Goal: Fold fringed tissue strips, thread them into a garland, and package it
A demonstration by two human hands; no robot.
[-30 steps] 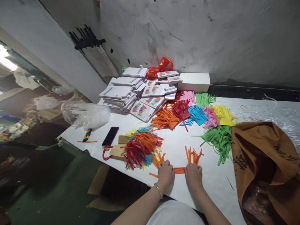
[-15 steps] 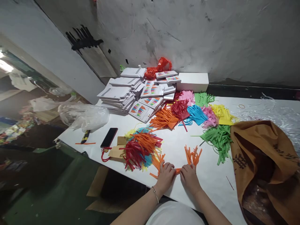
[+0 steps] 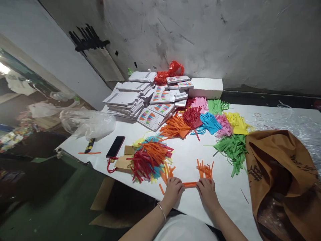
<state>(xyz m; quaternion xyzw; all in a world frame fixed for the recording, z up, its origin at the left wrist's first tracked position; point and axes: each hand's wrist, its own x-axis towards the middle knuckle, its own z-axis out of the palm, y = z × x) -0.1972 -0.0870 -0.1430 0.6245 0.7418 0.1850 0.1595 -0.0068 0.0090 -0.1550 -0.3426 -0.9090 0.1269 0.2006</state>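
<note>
Head view: orange paper [image 3: 190, 184] drawn into a narrow band

The paper lies at the table's [image 3: 185, 152] near edge, between left hand [image 3: 174, 190] and right hand [image 3: 207, 190]. Fingers of both bend over it, seemingly pinching the band; their tips are partly hidden. The middle looks gathered, while the fringed ends remain loose. A mixed fringe bunch [image 3: 151, 155] crowds the left end; whether they touch, I cannot tell. More coloured bunches [image 3: 211, 122] lie beyond, before stacked packets [image 3: 122, 97]. A brown bag [image 3: 283, 147] takes up the right side, a phone [image 3: 115, 146] the left.
</note>
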